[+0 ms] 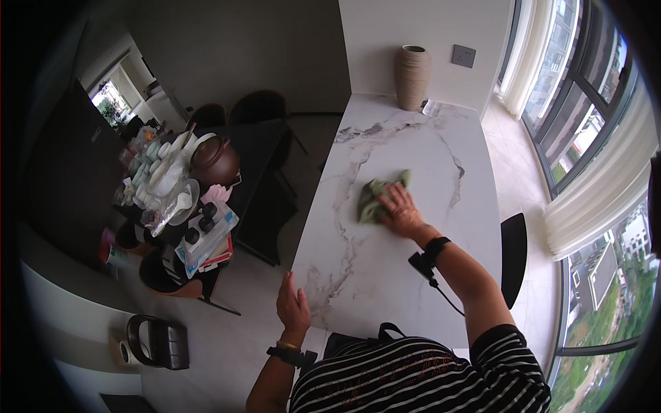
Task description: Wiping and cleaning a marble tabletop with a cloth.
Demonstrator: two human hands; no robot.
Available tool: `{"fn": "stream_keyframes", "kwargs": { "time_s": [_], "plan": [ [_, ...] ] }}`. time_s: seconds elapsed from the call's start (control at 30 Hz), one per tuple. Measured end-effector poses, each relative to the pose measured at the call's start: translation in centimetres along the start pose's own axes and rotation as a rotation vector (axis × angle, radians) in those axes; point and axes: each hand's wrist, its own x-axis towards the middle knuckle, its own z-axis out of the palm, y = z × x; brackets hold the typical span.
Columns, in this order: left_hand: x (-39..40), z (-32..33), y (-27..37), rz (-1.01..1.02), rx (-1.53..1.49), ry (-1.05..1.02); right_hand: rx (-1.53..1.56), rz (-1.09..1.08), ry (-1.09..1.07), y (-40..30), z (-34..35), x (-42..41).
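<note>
A white marble-patterned table (413, 268) stretches out before me. My right hand (402, 210) lies on a crumpled green cloth (373, 202) near the middle of the tabletop, with its fingers spread over the cloth's right part. The cloth is pressed flat against the surface, and one corner sticks up beyond my fingers. My left hand (293, 304) is at the table's near left edge, fingers extended and holding nothing; whether it touches the edge I cannot tell. Each wrist wears a black strap, and a cable runs from the device at the right one.
A ribbed beige vase (412, 77) and a small clear packet (431, 108) stand at the table's far end. A black chair (513, 260) is at the right side. Left, a dark table (258, 149) bears a brown clay pot (214, 161), dishes and bags, with chairs around it.
</note>
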Motion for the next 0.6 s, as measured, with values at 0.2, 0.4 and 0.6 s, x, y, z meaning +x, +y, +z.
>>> {"fn": "stream_keyframes", "kwargs": {
  "time_s": [0.2, 0.4, 0.6],
  "plan": [
    [0.1, -1.1, 0.2, 0.002, -0.049, -0.014, -0.044, -0.338, 0.034, -7.9, 2.8, -0.9],
    [0.2, -1.6, 0.3, 0.072, -0.101, -0.061, 0.283, -0.808, -0.32, -11.2, 2.2, -0.5],
    [0.7, -1.8, 0.5, 0.078, -0.147, -0.074, -0.042, 0.109, -0.037, -4.8, 4.5, 11.1]
  ]
}}
